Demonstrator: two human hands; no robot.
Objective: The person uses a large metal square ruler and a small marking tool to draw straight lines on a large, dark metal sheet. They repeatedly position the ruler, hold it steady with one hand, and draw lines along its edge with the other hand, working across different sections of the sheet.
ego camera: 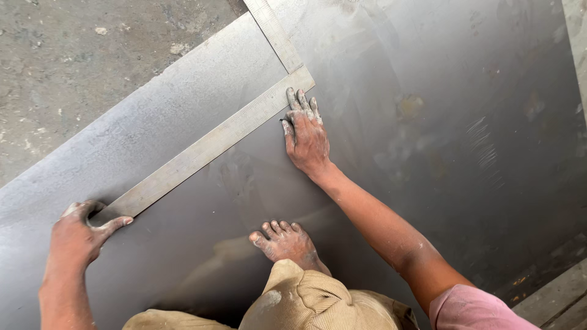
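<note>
A large steel framing square (214, 143) lies flat on a big dark metal sheet (428, 122), its long arm running from lower left to the upper middle and its short arm going up off the top. My left hand (82, 232) pinches the low end of the long arm between thumb and fingers. My right hand (304, 134) rests palm down on the sheet, dusty fingertips pressed against the square's inner edge near the corner; a small dark marker may sit under the fingers, but I cannot tell. My bare foot (284, 241) stands on the sheet.
Rough concrete floor (79, 67) shows at the upper left beyond the sheet's slanted edge. My bent knee in tan trousers (306, 299) fills the bottom middle. A wooden plank edge (556, 299) lies at the bottom right corner.
</note>
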